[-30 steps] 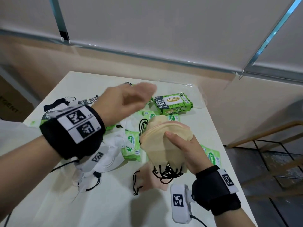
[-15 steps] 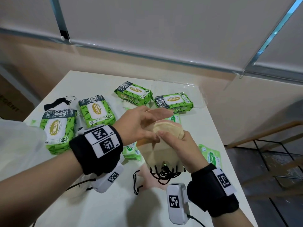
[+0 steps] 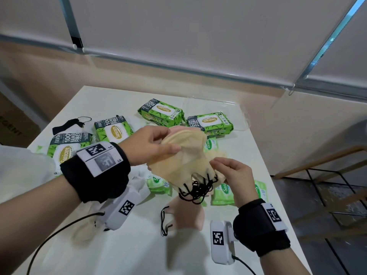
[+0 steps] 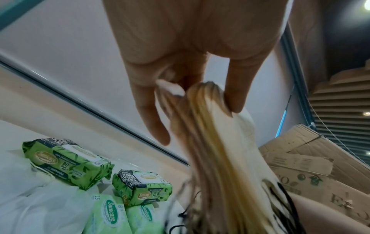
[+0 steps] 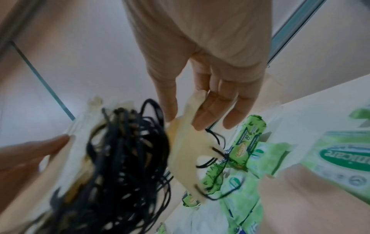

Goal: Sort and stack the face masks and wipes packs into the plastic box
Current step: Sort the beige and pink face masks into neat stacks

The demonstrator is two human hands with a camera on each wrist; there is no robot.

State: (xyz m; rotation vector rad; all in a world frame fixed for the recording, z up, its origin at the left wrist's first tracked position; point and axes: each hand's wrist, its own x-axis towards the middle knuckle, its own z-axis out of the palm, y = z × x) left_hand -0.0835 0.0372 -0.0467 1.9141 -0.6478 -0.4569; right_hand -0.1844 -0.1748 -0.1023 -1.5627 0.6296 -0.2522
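Note:
A stack of beige face masks [image 3: 182, 155] is held up over the table's middle, its black ear loops [image 3: 195, 190] hanging in a tangle. My left hand [image 3: 168, 144] grips the stack's top edge between thumb and fingers [image 4: 234, 102]. My right hand [image 3: 215, 162] pinches one beige mask [image 5: 186, 150] at the stack's lower right, slightly apart from the rest. Large green wipes packs [image 3: 160, 114] lie behind the hands. Small pale-green packs [image 3: 223, 193] lie beneath. The clear plastic box [image 3: 238, 118] stands at the far right, one large pack [image 3: 209, 123] at its front.
A pink mask [image 3: 188, 215] lies on the table [image 3: 139, 251] below the stack. White masks [image 3: 139, 181] lie under my left wrist and a black mask [image 3: 67, 124] at the far left. The table's right edge [image 3: 278, 195] drops to a floor with a metal frame.
My left hand came down from over the table and took hold of the stack's top. My right hand slid from the stack's top to its lower right edge, pinching one mask.

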